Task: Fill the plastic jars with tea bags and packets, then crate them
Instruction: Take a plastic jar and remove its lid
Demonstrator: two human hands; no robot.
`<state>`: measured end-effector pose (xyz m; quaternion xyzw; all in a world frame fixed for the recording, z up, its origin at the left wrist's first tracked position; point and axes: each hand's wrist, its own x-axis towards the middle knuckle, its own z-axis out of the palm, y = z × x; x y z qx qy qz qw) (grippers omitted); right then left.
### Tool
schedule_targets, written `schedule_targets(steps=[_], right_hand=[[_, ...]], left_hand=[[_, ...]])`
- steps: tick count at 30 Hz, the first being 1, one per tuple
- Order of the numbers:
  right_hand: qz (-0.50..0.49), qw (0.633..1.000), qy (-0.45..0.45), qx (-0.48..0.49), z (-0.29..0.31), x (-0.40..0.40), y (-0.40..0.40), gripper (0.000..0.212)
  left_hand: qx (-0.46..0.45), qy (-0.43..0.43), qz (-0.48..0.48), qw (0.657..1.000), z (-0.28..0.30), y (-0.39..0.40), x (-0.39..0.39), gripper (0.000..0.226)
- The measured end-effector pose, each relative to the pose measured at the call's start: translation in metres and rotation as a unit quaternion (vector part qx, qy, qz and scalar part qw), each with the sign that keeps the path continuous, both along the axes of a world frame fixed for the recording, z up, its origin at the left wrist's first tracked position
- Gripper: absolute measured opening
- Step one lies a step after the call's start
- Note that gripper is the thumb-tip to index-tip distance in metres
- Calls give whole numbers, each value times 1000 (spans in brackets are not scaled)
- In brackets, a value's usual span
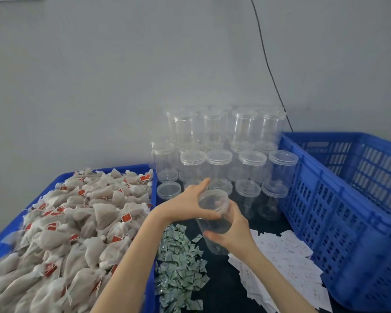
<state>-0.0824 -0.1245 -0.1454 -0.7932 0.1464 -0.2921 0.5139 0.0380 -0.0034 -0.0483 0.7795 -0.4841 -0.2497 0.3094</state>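
I hold one clear plastic jar [213, 220] tilted in mid-air over the dark table. My left hand [190, 201] grips its lid end, thumb under the rim and index finger stretched out. My right hand [233, 231] curls round the jar's body from the right. The jar looks empty. Beige tea bags [77, 222] with red tags fill a blue tray [0, 240] on the left. Small green-and-white packets [178, 265] lie in a heap below my hands. White paper slips [284, 260] lie to the right.
Several lidded empty jars [219, 159] stand stacked in two tiers against the grey wall. A large blue slotted crate [352, 199] stands at the right, its inside mostly out of sight. A black cable [269, 64] runs down the wall.
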Motion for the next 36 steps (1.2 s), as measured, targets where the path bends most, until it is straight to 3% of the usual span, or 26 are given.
schedule_targets(steps=[3,5,7,9,11,14,16,19,22,24,29,31,33,34,36], right_hand=[[-30,999,-8,-19,1,7,15,75],[-87,995,0,-40,-2,10,21,83],[-116,992,5,-53,-8,7,16,87],[-77,997,-11,2,-12,-1,4,83],[-41,999,-13,21,-12,-6,-4,82],[-29,1000,-7,7,-11,-3,-1,81],[-34,999,2,-22,-12,3,7,80],[-44,999,8,1,-21,9,13,79],[-46,999,1,19,-28,3,3,77],[-30,999,9,9,-30,-1,-1,76],[-100,994,21,-33,-19,12,12,89],[-105,994,16,-37,-19,10,9,84],[-94,995,17,-35,-23,3,0,81],[-89,995,23,-50,-25,0,-4,82],[-92,992,37,-75,-25,-6,-3,85]], left_hand=[[-65,-68,120,988,-9,-25,-21,79],[-73,-103,219,967,-14,-37,-35,71],[-68,-48,190,978,-19,-38,-36,79],[-20,21,65,997,-14,-25,-26,91],[23,-22,-21,999,-8,-10,-11,100],[34,-56,20,998,-5,-10,-5,104],[-4,-56,87,995,-11,-25,-21,93],[-30,-132,165,977,-23,-39,-38,75],[3,-30,18,999,-17,-26,-22,84],[45,-13,-59,997,-8,-14,-8,83],[14,-124,194,973,-20,-33,-34,86],[-34,-34,139,989,-26,-34,-36,94],[1,35,9,999,-18,-21,-20,103],[24,26,-29,999,-14,-14,-12,101],[42,-29,8,999,-14,-13,-8,96]])
